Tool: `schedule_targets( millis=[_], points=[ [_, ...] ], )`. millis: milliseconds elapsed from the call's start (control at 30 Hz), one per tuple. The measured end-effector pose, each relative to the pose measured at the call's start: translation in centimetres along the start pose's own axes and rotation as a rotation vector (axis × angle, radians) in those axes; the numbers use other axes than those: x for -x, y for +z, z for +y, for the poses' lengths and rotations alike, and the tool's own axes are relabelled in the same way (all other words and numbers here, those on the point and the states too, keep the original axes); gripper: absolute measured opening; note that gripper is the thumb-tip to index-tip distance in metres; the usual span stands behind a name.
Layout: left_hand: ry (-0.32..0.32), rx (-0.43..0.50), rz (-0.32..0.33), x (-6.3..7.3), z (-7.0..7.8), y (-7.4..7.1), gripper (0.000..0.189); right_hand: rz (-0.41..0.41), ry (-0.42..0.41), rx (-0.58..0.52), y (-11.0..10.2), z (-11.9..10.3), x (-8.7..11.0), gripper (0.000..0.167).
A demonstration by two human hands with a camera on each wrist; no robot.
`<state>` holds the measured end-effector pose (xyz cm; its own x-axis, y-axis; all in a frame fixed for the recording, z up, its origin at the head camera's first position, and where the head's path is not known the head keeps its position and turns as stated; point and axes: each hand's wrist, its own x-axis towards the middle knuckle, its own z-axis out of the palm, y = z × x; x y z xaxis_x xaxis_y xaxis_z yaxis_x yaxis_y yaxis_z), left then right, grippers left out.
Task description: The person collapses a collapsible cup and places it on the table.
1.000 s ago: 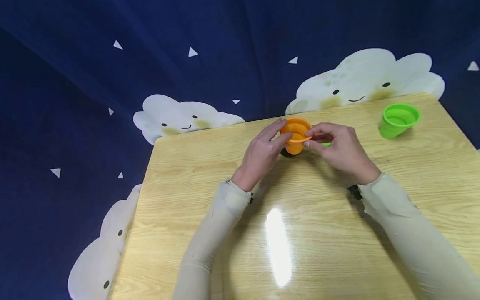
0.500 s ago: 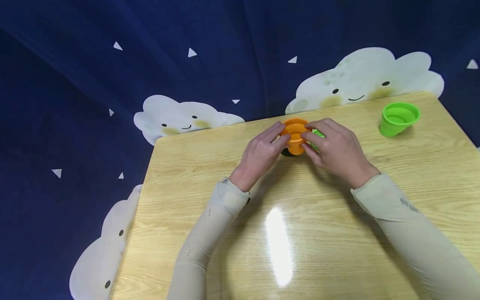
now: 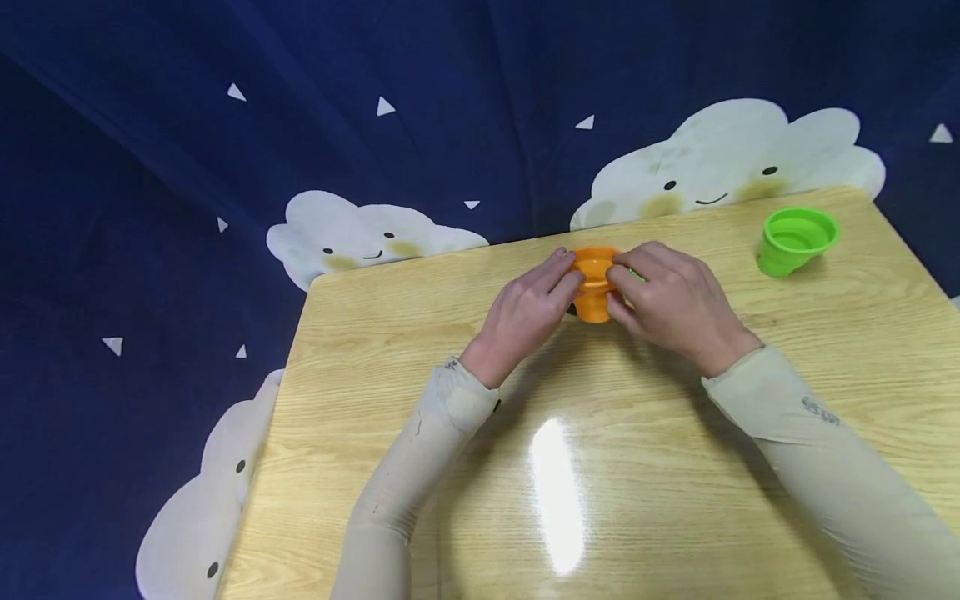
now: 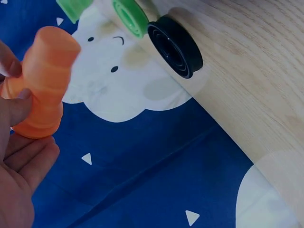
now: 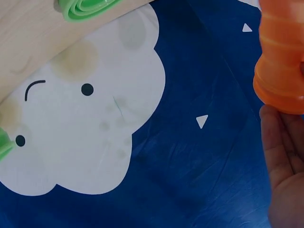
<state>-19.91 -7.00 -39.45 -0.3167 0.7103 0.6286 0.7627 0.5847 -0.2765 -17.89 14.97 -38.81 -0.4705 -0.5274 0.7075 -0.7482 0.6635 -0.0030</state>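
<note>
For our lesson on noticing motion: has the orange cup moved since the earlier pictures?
Yes, slightly: in the head view, the orange cup sits lower, farther from the far table edge.

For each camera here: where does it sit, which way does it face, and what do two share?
Head: worn on the head, facing forward and down over the table; left hand, right hand and sleeves show.
Left wrist: looks across the orange cup to the black ringed piece; part of the left hand shows.
Right wrist: orange cup at the picture's right edge; part of the right hand shows.
Shared: both wrist views include the orange cup and blue cloth.
</note>
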Motion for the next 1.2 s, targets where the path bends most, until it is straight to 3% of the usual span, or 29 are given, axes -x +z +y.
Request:
schedule_targets(
  millis=[300,533,733,800,867,1000,1067,1133,1200],
  points=[
    [-0.009,-0.002,-0.012,0.3,0.1,-0.2,0.020,0.065,-0.046,-0.028,0.1,0.2,0.1,0.017],
    [-0.085,0.074,-0.016,0.4,0.4,-0.3,0.030,0.019,-0.052,-0.059,0.0,0.3,0.4,0.033],
    [-0.169,0.195,0.058,0.2,1.0,0.3,0.029,-0.016,0.035,-0.104,0.5,0.2,0.7,0.030],
    [-0.227,0.286,0.084,0.1,1.1,0.5,0.028,-0.019,0.113,-0.156,0.8,0.1,0.7,0.032],
    [-0.304,0.439,0.100,0.0,1.2,0.5,0.025,-0.021,0.224,-0.234,0.9,-0.1,0.7,0.034],
    [-0.479,0.938,0.110,0.0,1.1,0.1,0.016,0.002,0.447,-0.388,1.0,-0.3,0.8,0.038],
    [-0.543,1.163,0.105,0.2,1.0,-0.1,0.014,0.017,0.520,-0.441,0.9,-0.3,0.8,0.042],
    [-0.566,1.287,0.093,0.4,0.9,-0.3,0.016,0.025,0.558,-0.475,0.9,-0.2,0.9,0.044],
    [-0.559,1.310,0.072,0.5,0.9,-0.5,0.017,0.022,0.575,-0.500,0.8,-0.1,0.9,0.044]
  ],
)
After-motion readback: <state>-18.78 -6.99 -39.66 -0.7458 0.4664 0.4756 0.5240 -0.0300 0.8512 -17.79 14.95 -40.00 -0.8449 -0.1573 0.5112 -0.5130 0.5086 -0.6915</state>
